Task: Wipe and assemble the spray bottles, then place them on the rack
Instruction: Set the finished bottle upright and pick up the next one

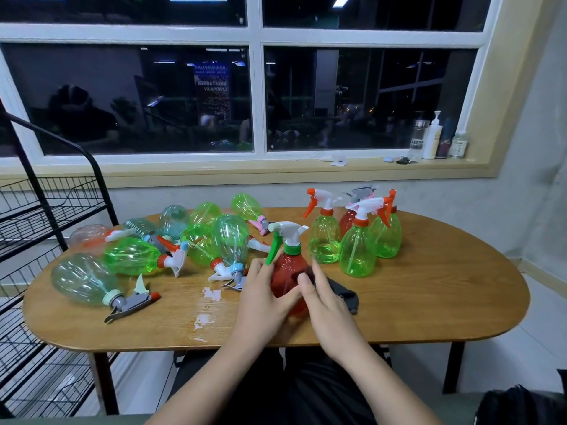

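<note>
Red spray bottle (287, 271) — translucent, bulbous | left hand (264, 299) fingers clamp it | right hand (328, 305) fingers flat on cloth (346, 294)

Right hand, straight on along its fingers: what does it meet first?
The right hand presses the dark cloth against the red bottle. Past those, its fingers point at the nearest standing green bottle, likely the first hit, though the gap's depth is unclear.

one head-worn view, looking forward and down across the wooden table (429, 302) toward the window (257, 87) — close over the hands, wide enough to catch the rack (46, 210) at left.
</note>
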{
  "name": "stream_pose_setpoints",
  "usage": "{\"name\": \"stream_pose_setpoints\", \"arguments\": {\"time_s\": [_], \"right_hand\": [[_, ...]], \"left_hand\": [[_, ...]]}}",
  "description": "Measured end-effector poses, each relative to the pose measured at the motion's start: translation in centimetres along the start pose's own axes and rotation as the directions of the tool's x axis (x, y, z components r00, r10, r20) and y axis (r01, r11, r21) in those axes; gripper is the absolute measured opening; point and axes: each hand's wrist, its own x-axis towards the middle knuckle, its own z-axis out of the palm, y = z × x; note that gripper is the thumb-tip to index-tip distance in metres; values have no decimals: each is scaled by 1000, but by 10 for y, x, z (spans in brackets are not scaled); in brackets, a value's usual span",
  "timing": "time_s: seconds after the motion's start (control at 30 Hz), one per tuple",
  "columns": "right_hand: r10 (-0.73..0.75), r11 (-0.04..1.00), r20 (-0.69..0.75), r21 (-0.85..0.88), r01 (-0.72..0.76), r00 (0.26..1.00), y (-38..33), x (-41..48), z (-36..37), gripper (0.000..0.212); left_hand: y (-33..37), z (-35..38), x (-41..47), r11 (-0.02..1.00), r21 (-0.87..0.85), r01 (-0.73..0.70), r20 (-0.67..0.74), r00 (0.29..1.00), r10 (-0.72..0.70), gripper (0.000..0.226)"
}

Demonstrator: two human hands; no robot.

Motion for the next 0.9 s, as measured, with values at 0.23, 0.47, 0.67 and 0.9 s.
{"name": "stream_pose_setpoints", "arguments": {"time_s": [0.23, 0.47, 0.67, 0.9], "right_hand": [[-135, 984, -52, 114, 140, 990, -26, 5, -11, 76], [-188, 977, -129, 73, 199, 974, -1, -2, 8, 58], [14, 997, -87, 73, -7, 996, 9, 6, 4, 65], [-76, 976, -122, 195, 99, 990, -20, 10, -10, 64]], "left_hand": [[0, -1, -1, 995, -60, 78, 40, 996, -76, 82], [9, -1, -2, 994, -63, 90, 107, 991, -83, 79], [1, 2, 0, 999, -5, 33, 76, 997, -33, 81], [2, 0, 0, 999, 13, 49, 59, 997, -50, 97]]}}
